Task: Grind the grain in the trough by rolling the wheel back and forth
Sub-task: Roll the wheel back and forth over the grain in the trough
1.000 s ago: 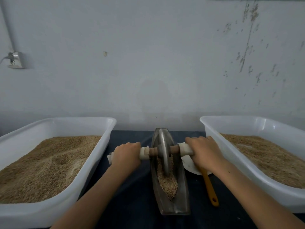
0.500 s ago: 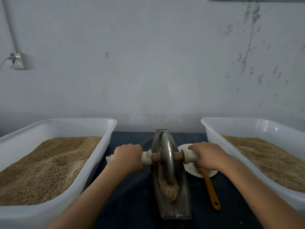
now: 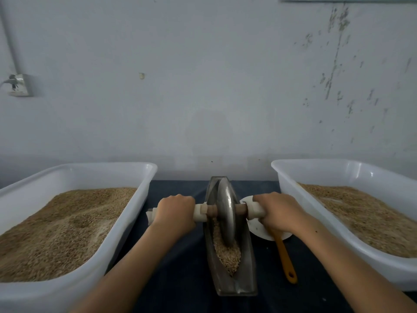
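Note:
A narrow boat-shaped metal trough point(image 3: 244, 283) lies lengthwise on the dark table between two tubs. Brown grain point(image 3: 226, 256) fills its near half. A metal grinding wheel point(image 3: 225, 213) stands upright in the trough's middle, its lower edge in the grain. An axle with white handles runs through the wheel. My left hand point(image 3: 174, 212) grips the left handle point(image 3: 199, 213). My right hand point(image 3: 278, 212) grips the right handle point(image 3: 253, 210).
A white tub point(image 3: 144, 177) of grain stands at the left and another white tub point(image 3: 284, 175) of grain at the right. A white dish point(image 3: 257, 229) and an orange-handled tool point(image 3: 285, 258) lie right of the trough. A wall rises close behind the table.
The wheel has rolled toward me along the trough, from its far end to the middle, with both hands following on the handles.

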A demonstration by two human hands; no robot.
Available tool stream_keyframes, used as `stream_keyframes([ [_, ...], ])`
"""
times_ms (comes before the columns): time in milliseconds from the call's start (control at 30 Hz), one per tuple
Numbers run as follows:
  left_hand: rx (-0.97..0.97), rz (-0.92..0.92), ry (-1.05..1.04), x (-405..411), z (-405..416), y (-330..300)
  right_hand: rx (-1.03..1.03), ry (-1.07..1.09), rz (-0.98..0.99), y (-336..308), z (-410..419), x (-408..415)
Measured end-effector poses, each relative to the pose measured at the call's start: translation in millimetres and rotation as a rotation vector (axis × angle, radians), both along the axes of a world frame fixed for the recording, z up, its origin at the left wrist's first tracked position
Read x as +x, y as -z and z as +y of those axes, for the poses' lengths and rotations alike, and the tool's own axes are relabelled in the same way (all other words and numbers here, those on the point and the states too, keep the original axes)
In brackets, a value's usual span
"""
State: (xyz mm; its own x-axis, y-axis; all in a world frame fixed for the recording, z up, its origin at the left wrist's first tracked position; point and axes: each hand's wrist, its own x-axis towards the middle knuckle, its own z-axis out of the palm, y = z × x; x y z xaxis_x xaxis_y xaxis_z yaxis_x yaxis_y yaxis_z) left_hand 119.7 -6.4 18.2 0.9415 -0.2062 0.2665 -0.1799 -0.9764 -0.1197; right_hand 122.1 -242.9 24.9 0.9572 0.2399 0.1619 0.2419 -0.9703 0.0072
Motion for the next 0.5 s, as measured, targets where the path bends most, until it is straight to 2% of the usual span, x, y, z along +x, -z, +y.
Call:
stream_keyframes([
  [100, -0.01, 0.153, 0.011, -1, 4, -5, -0.073, 0.016, 0.111, -13, 3, -4],
  [233, -0.029, 0.228, 0.0, 1, 6, -6, -0.097, 0.031, 0.096, -15, 8, -5],
  [300, -0.029, 0.184, -0.014, 2, 5, -3, -0.071, 0.023, 0.025, -10, 8, -5],
  [500, -0.048, -0.115, -0.021, 2, -2, 8, 0.012, 0.012, -0.247, 15, 5, 5],
])
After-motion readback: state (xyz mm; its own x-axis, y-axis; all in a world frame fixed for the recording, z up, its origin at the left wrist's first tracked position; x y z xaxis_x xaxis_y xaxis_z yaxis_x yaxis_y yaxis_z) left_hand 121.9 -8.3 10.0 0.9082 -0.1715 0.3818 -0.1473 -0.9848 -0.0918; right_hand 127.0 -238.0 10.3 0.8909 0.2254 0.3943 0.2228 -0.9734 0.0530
